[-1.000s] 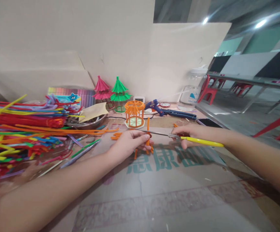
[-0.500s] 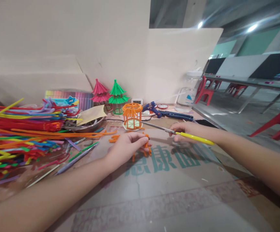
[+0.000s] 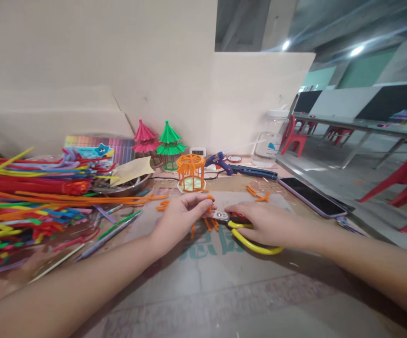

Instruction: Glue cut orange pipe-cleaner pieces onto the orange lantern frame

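Observation:
My left hand point(image 3: 182, 211) pinches orange pipe cleaner pieces point(image 3: 210, 199) between thumb and fingers. My right hand point(image 3: 256, 220) is wrapped round the handles of yellow-handled scissors point(image 3: 256, 246). Their metal pivot is beside my left fingertips, and the blades are mostly hidden there. Short orange pieces point(image 3: 210, 226) lie on the sheet just below. Behind my left hand stands an orange pipe cleaner pavilion frame point(image 3: 191, 172) on a pale base. Further back are a green pavilion point(image 3: 170, 145) and a pink one point(image 3: 143, 136) with layered roofs.
Bundles of coloured pipe cleaners point(image 3: 31, 185) fill the left side, with a metal bowl point(image 3: 124, 188) beside them. At the back are a glue gun point(image 3: 219, 162), a blue tool point(image 3: 256, 172) and a clear bottle point(image 3: 268, 143). A phone point(image 3: 312, 197) lies right, near the table edge.
My right hand has brought the scissors down and left, against the pieces in my left hand. The phone and some orange scraps at right are now uncovered. My left hand has barely moved.

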Available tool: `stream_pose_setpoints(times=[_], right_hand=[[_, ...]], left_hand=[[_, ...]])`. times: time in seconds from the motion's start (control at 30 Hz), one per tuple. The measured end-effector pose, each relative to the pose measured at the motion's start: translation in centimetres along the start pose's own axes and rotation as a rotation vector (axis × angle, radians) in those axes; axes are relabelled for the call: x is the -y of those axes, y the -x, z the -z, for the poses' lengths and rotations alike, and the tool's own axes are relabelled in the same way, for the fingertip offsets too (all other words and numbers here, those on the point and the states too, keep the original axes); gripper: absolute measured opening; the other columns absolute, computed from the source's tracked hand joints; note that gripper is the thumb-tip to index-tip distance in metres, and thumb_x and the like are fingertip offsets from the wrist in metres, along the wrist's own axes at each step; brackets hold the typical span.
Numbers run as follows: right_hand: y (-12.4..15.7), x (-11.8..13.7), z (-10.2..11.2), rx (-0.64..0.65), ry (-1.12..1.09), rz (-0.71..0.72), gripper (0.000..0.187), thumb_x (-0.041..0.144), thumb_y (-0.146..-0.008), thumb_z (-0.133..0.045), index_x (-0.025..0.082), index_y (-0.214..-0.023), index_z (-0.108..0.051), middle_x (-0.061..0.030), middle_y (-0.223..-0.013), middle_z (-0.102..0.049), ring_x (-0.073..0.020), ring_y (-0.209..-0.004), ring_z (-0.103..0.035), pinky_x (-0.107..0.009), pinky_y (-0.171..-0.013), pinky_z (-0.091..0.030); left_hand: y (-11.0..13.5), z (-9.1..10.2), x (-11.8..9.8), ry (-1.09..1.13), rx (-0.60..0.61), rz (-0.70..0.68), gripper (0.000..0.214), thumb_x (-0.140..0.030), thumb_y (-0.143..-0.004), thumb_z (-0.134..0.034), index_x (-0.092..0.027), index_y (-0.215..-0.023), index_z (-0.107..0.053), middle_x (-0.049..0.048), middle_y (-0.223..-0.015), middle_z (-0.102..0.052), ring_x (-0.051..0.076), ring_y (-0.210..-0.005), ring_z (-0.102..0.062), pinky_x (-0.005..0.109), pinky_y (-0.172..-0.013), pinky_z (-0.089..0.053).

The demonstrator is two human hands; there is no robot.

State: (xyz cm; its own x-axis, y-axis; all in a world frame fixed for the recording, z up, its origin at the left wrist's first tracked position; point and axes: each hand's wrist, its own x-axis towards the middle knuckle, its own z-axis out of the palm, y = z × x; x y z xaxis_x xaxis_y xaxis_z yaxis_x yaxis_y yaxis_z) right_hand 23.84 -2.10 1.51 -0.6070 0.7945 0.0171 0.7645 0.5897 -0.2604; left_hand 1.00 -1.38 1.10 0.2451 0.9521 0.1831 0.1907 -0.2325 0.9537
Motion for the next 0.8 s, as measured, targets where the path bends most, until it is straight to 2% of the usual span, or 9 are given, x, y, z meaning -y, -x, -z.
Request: stream_pose_setpoints(times=[0.13,0.23,0.37,0.47,0.57,0.67,0.73,0.8], right_hand=[[0.3,0.1,0.9,0.034,0.049,0.049,0.044,0.038,-0.089,-0.056,0.025,-0.130,-0.060,-0.0125,-0.107,-0.067,-0.0258,-0.090,-0.065,-0.035,-0.076,-0.046],[-0.2,0.5,1.1,-0.090,-0.080,0.049,0.034,0.039,-0.089,-0.058,0.022,-0.117,-0.068,-0.0100,-0.100,-0.068,-0.0221,-0.085,-0.063,-0.032,-0.074,-0.046],[-1.2,1.5,-0.1,-0.298,-0.393,0.003,0.024,0.036,-0.088,-0.060,0.020,-0.103,-0.070,-0.0045,-0.085,-0.071,-0.0173,-0.074,-0.062,-0.028,-0.068,-0.047],[-1.5,2.2,-1.2,-0.360,-0.447,0.037,0.017,0.031,-0.089,-0.058,0.020,-0.094,-0.070,-0.0034,-0.082,-0.071,-0.0162,-0.074,-0.062,-0.026,-0.067,-0.047],[-1.4,2.4,-1.4,-0.372,-0.446,0.065,0.015,0.027,-0.090,-0.055,0.020,-0.086,-0.068,-0.0029,-0.082,-0.071,-0.0158,-0.076,-0.063,-0.026,-0.070,-0.047],[-1.6,1.0,0.0,-0.361,-0.476,-0.040,0.014,0.028,-0.088,-0.055,0.019,-0.083,-0.064,-0.0014,-0.076,-0.068,-0.0149,-0.070,-0.061,-0.025,-0.064,-0.045],[-2.0,-1.0,1.5,-0.341,-0.450,-0.126,0.016,0.031,-0.087,-0.053,0.019,-0.082,-0.062,-0.0005,-0.071,-0.065,-0.0139,-0.064,-0.058,-0.024,-0.059,-0.043],[-2.4,-3.7,2.9,-0.214,-0.396,-0.164,0.022,0.035,-0.088,-0.050,0.018,-0.079,-0.060,0.0000,-0.067,-0.063,-0.0131,-0.058,-0.056,-0.024,-0.056,-0.041]], left_hand=[[-0.1,0.0,0.4,-0.013,0.037,0.001,0.029,-0.043,-0.078,-0.067,-0.014,-0.081,-0.072,0.0044,-0.078,-0.071,0.016,-0.073,-0.063,0.028,-0.072,-0.052],[-0.1,-0.1,0.7,-0.034,0.081,-0.007,0.026,-0.040,-0.078,-0.068,-0.014,-0.085,-0.072,0.0053,-0.082,-0.073,0.017,-0.076,-0.064,0.028,-0.073,-0.051],[0.0,-0.2,1.0,-0.142,0.158,-0.027,0.019,-0.032,-0.080,-0.066,-0.017,-0.086,-0.074,0.0043,-0.084,-0.073,0.016,-0.077,-0.064,0.026,-0.073,-0.048],[0.2,-0.3,1.1,-0.233,0.210,-0.033,0.017,-0.031,-0.082,-0.064,-0.018,-0.084,-0.075,0.0033,-0.081,-0.073,0.015,-0.075,-0.063,0.025,-0.070,-0.046],[0.2,-0.3,1.2,-0.260,0.214,-0.029,0.019,-0.033,-0.083,-0.063,-0.018,-0.083,-0.075,0.0029,-0.079,-0.072,0.015,-0.073,-0.062,0.024,-0.067,-0.045],[0.1,-0.3,1.3,-0.240,0.177,-0.050,0.019,-0.034,-0.083,-0.064,-0.018,-0.084,-0.074,0.0024,-0.080,-0.072,0.015,-0.073,-0.062,0.023,-0.067,-0.045],[-0.1,-0.2,1.5,-0.188,0.167,-0.052,0.021,-0.037,-0.083,-0.065,-0.017,-0.083,-0.073,0.0027,-0.080,-0.071,0.015,-0.074,-0.061,0.023,-0.067,-0.045],[-0.2,-0.2,1.6,-0.142,0.157,-0.029,0.024,-0.039,-0.082,-0.065,-0.016,-0.084,-0.072,0.0032,-0.081,-0.071,0.015,-0.074,-0.061,0.024,-0.068,-0.046]])
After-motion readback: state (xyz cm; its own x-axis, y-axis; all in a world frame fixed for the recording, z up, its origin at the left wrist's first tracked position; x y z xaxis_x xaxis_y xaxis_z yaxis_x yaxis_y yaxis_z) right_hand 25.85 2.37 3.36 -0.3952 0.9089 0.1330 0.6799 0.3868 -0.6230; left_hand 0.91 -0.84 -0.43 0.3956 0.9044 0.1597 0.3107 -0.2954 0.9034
